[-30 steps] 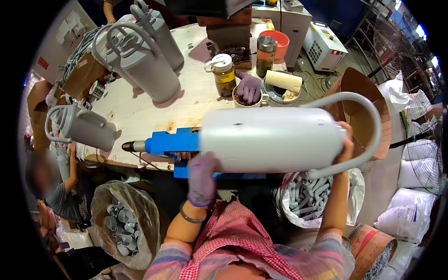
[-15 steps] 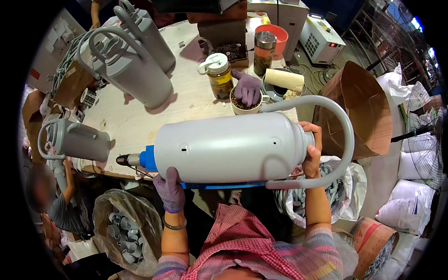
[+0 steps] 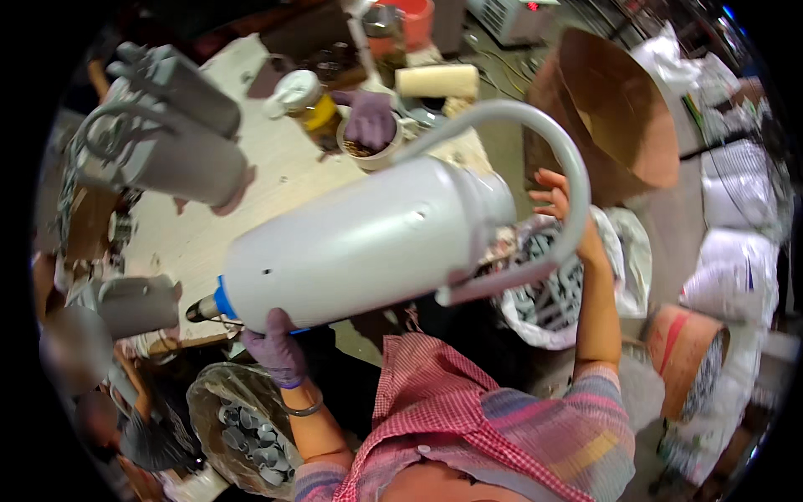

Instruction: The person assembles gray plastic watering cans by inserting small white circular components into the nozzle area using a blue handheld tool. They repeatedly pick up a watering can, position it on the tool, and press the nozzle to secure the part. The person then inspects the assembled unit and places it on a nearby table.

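A large pale-grey thermos jug shell lies on its side in front of me, its mouth end raised to the right. A long looped carrying handle arches off that end. My left hand, in a purple glove, grips the shell's lower left end, thumb on its side. My bare right hand is off the mouth, beside the handle loop, with fingers apart and nothing in them. Past the shell's base sticks out a blue piece with a black-tipped metal end; more blue shows under the shell.
Grey jugs stand on the table's left. A purple glove lies in a white cup of small parts, beside a lidded jar. Right are a cardboard box and a sack of grey parts; another bag sits lower left. Someone works at left.
My right hand has let go of the jug's mouth and moved outward, fingers spreading. The shell has tilted, its mouth end higher. My view has swung, so the table appears shifted left.
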### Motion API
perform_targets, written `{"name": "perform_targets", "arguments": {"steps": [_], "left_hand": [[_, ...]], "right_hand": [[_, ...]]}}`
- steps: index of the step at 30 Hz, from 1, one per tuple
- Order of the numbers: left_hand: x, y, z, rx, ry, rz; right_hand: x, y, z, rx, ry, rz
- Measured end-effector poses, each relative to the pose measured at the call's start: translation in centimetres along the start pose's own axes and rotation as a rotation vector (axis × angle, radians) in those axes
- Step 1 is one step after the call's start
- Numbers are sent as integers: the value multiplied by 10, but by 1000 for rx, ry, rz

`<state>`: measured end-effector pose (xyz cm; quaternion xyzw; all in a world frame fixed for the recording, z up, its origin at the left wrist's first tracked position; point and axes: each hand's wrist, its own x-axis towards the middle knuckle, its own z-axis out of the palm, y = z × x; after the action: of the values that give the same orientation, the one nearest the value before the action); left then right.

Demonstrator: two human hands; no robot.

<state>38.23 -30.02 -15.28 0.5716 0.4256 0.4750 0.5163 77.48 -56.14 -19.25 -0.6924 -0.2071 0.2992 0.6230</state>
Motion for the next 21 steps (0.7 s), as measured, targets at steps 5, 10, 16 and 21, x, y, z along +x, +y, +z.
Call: {"name": "perform_targets", "arguments": {"steps": [5,10,16,21], "left_hand": [[4,-8,4,26,-107,82],[7,-1,1,128,-59,111],[13,5,3,140,-90,91],[3,0,3,111,-55,68]], "right_hand": [[-64,200,-116,-948,-190,649],[-79,308,-43,-938,145,608],[-89,363,8,-623,47,689],[-104,291,-26,-852,40,424]]}}
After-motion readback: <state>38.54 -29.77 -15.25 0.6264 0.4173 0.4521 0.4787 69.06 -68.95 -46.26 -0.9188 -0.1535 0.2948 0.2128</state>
